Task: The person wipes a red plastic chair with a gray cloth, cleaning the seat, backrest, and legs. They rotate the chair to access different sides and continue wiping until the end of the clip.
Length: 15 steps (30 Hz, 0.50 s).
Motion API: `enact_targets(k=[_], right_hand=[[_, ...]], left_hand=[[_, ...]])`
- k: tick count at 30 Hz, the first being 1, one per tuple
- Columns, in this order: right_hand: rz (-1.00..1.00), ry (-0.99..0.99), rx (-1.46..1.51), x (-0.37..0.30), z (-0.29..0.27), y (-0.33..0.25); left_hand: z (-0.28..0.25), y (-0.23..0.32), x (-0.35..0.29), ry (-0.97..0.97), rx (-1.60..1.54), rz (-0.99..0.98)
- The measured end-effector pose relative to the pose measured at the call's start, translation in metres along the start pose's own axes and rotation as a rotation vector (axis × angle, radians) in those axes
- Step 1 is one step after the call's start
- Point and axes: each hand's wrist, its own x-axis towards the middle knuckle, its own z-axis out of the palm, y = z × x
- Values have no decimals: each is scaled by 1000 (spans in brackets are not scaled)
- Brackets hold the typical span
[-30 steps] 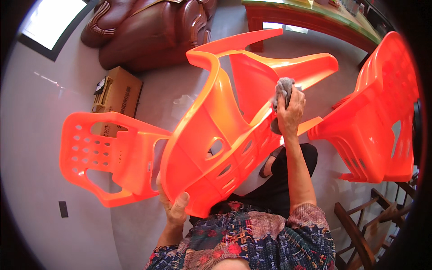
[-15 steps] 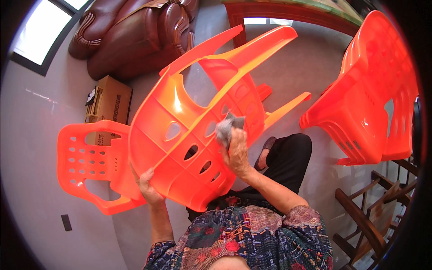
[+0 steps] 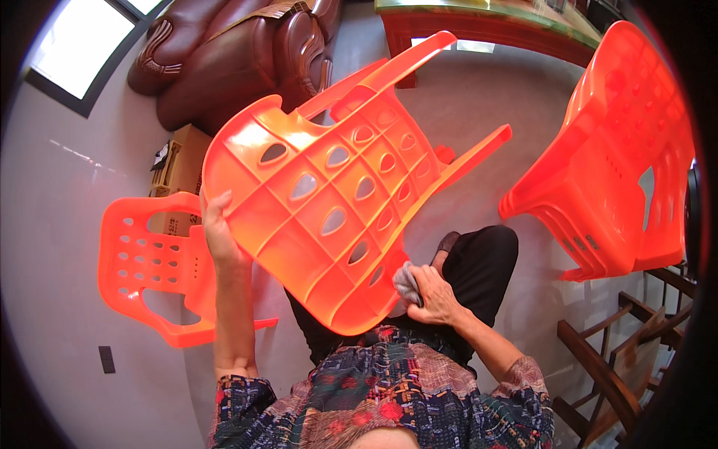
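Observation:
Tilted over my lap is an orange plastic chair (image 3: 299, 217), its ribbed back side with drop-shaped holes turned up toward me and its legs pointing away to the upper right. My left hand (image 3: 221, 233) grips the chair's left rim, the fingers partly hidden by it. In my right hand (image 3: 438, 296) a grey cloth (image 3: 407, 286) is bunched up. That cloth sits against the lower right edge of the chair, close to my knee.
Another orange chair (image 3: 149, 288) stands at the left near a cardboard box (image 3: 196, 153). Several stacked orange chairs (image 3: 591, 202) are at the right, above dark wooden furniture (image 3: 598, 359). A brown leather sofa (image 3: 239, 67) and a table with a red-brown base (image 3: 479, 22) stand farther off.
The chair has turned, showing its ribbed side more squarely. My left hand has moved up along its rim. My right hand with the cloth has gone down and right to the edge.

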Motion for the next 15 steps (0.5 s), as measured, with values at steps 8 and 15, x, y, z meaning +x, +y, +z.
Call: enact_targets(k=[8, 15], right_hand=[[-21, 654, -228, -9, -12, -13], [-128, 904, -171, 12, -42, -18]], left_hand=[[30, 12, 31, -87, -101, 65], [37, 22, 43, -200, -109, 27]])
